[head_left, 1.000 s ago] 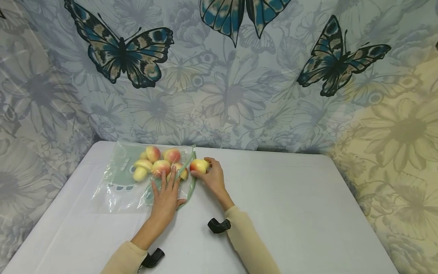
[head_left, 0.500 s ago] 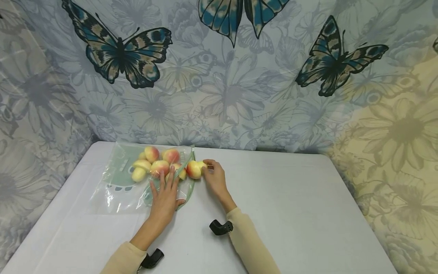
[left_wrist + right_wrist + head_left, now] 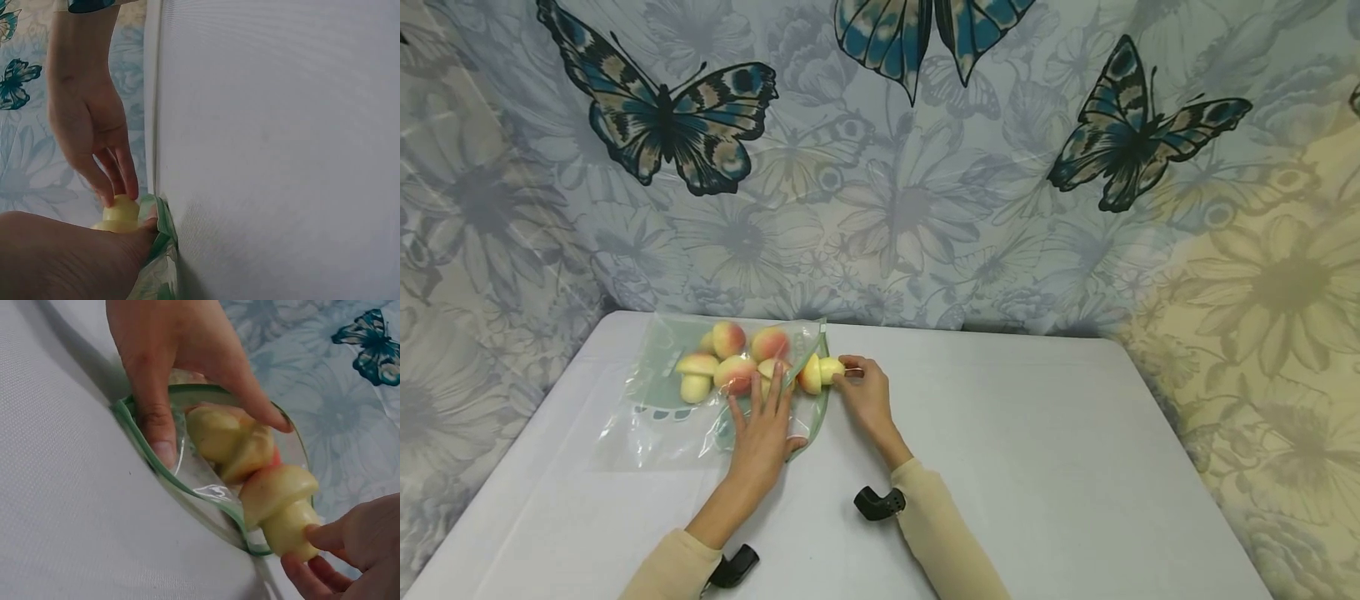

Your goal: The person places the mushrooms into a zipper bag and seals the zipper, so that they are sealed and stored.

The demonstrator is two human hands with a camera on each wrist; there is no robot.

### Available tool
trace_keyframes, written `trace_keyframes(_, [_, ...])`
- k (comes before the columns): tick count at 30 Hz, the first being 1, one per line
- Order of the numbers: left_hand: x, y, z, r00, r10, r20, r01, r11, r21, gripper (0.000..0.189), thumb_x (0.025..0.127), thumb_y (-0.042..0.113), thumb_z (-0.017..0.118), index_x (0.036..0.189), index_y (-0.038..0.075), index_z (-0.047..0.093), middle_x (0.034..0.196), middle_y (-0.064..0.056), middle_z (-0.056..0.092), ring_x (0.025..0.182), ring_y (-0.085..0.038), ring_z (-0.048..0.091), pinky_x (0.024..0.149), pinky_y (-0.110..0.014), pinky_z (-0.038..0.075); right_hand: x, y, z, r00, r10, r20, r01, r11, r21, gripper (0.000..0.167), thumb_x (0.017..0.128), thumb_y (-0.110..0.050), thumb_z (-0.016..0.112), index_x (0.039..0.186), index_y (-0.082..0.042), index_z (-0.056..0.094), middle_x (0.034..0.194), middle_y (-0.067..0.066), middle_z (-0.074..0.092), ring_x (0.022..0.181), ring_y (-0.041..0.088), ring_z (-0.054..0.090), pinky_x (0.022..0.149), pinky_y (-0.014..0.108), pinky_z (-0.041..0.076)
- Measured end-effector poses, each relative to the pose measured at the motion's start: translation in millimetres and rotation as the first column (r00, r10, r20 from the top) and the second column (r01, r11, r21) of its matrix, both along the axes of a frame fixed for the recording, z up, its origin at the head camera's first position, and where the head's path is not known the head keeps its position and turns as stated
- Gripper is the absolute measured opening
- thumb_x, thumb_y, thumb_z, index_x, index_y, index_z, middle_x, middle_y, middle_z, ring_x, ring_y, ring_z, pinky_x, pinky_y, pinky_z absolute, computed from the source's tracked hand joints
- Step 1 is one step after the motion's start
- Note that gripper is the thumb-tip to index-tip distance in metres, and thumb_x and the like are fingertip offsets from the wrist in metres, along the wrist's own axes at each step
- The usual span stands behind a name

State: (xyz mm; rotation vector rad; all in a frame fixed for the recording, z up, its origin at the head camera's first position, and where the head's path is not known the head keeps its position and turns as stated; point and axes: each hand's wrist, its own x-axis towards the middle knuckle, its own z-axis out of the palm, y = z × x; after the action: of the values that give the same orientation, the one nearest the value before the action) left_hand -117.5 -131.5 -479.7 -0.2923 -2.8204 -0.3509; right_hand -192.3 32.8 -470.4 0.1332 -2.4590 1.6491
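Observation:
A clear zip bag [image 3: 658, 421] with a green-edged mouth lies at the table's back left, holding several toy mushrooms with red-and-yellow caps. The left hand [image 3: 763, 425] rests on the bag by its mouth, fingers spread and straight. From the right wrist view, the left thumb [image 3: 161, 428] lies at the lower lip while the mouth gapes. The right hand [image 3: 867, 398] pinches the pale yellow stem of a mushroom [image 3: 290, 528] between thumb and fingertips. That mushroom's cap is at the bag's mouth, against another mushroom [image 3: 215, 434] inside.
The white table [image 3: 1060, 467] runs up to a wall covering [image 3: 910, 208] printed with butterflies and flowers. Black wrist-worn devices [image 3: 880, 503] sit on both forearms, below beige sleeves.
The right hand has moved a little left, bringing the mushroom cap-first into the bag's mouth. Mushrooms inside have shifted left, and one has turned stem-down. The left hand stays in place.

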Motion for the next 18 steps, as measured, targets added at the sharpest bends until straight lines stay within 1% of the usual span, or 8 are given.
trace_keyframes(2, [-0.5,0.9,-0.7,1.000,-0.002,-0.004,0.002,1.000,-0.004,0.091,0.067,0.031,0.086,0.142,-0.003,0.046,0.161,-0.019,0.018,0.145,-0.047,0.013,0.103,-0.078,0.015,0.1,2.4,-0.4,1.000,0.002,-0.018,-0.002,1.000,0.011,0.025,0.085,0.004,0.069,0.109,0.003,0.070,0.106,0.017,0.068,0.093,0.030,0.068,0.081,0.036,0.056])
trace_keyframes(5, [-0.6,0.9,-1.1,1.000,-0.001,-0.008,0.001,1.000,-0.013,0.092,0.067,0.032,0.086,0.142,-0.003,0.046,0.161,-0.018,0.018,0.145,-0.047,0.013,0.103,-0.077,0.016,-0.1,4.8,-1.6,1.000,0.010,-0.025,-0.009,1.000,0.008,0.022,0.086,0.006,0.066,0.108,0.003,0.072,0.105,0.017,0.070,0.092,0.030,0.068,0.079,0.033,0.056])
trace_keyframes(8, [-0.6,0.7,-1.2,1.000,0.000,-0.012,0.000,1.000,-0.015,0.092,0.066,0.032,0.086,0.141,-0.004,0.047,0.161,-0.018,0.019,0.145,-0.047,0.014,0.103,-0.077,0.016,-0.5,5.9,-2.1,0.999,0.016,-0.039,-0.017,1.000,-0.022,0.020,0.085,0.006,0.067,0.104,0.004,0.072,0.102,0.017,0.071,0.090,0.031,0.069,0.076,0.029,0.057])
trace_keyframes(10, [-0.6,0.6,-1.0,1.000,0.000,-0.017,-0.001,1.000,-0.017,0.092,0.066,0.032,0.086,0.141,-0.004,0.047,0.161,-0.018,0.019,0.145,-0.047,0.015,0.103,-0.077,0.016,-1.1,6.5,-2.8,0.998,0.027,-0.060,-0.029,0.999,-0.036,0.019,0.084,0.006,0.068,0.102,0.003,0.073,0.099,0.016,0.072,0.087,0.028,0.070,0.074,0.029,0.057])
trace_keyframes(11, [-0.5,0.6,-0.9,1.000,0.001,-0.018,-0.002,1.000,-0.019,0.091,0.066,0.033,0.086,0.140,-0.004,0.048,0.161,-0.017,0.019,0.145,-0.048,0.015,0.103,-0.077,0.017,-1.1,6.3,-2.8,0.996,0.029,-0.083,-0.032,0.999,-0.031,0.018,0.083,0.006,0.069,0.100,0.004,0.073,0.096,0.015,0.072,0.084,0.026,0.070,0.072,0.027,0.057])
trace_keyframes(14, [-0.3,0.5,-0.9,1.000,0.006,-0.020,-0.006,1.000,-0.025,0.091,0.066,0.033,0.086,0.140,-0.004,0.049,0.161,-0.017,0.019,0.145,-0.048,0.014,0.103,-0.077,0.017,-1.0,5.7,-1.1,0.994,0.041,-0.101,-0.043,0.999,-0.014,0.017,0.081,0.005,0.070,0.097,0.003,0.074,0.090,0.011,0.073,0.079,0.021,0.070,0.071,0.028,0.056])
trace_keyframes(16, [-0.2,0.4,-1.1,1.000,0.008,-0.019,-0.008,1.000,-0.029,0.090,0.066,0.034,0.085,0.140,-0.003,0.049,0.161,-0.017,0.018,0.145,-0.048,0.014,0.103,-0.077,0.017,-1.3,4.8,-0.2,0.996,0.044,-0.082,-0.044,0.999,0.004,0.016,0.081,0.003,0.072,0.097,0.002,0.075,0.088,0.010,0.073,0.079,0.021,0.070,0.072,0.029,0.055])
trace_keyframes(18, [-0.3,0.3,-1.6,1.000,0.008,-0.014,-0.008,1.000,-0.030,0.090,0.066,0.034,0.085,0.140,-0.003,0.049,0.161,-0.017,0.017,0.145,-0.049,0.013,0.103,-0.077,0.016,-1.9,4.1,0.4,0.998,0.045,-0.046,-0.045,0.999,0.010,0.016,0.082,0.003,0.072,0.097,0.002,0.075,0.088,0.012,0.074,0.080,0.023,0.071,0.074,0.032,0.055])
